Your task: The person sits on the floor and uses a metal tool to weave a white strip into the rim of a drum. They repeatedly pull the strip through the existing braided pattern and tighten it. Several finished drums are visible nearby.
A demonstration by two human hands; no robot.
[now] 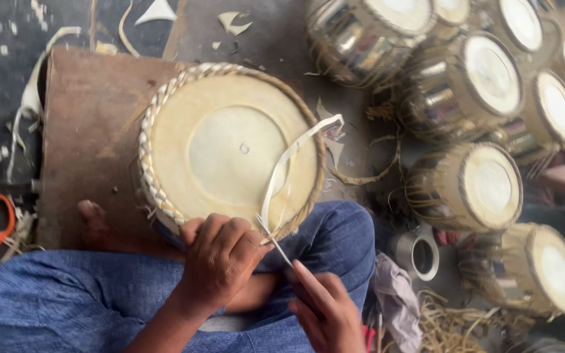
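My left hand [220,261] clamps the drum [230,150] rim on my lap; my right hand [325,310] grips a blade [276,243]. A trimmed strip [289,163] curls up; part of the rim edge remains untrimmed, I judge.

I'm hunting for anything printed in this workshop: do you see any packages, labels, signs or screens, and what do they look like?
None in view. The closest thing is a tiny dark mark, too small to make out, at the centre of the round cream drum skin with the braided rim that the left hand steadies.
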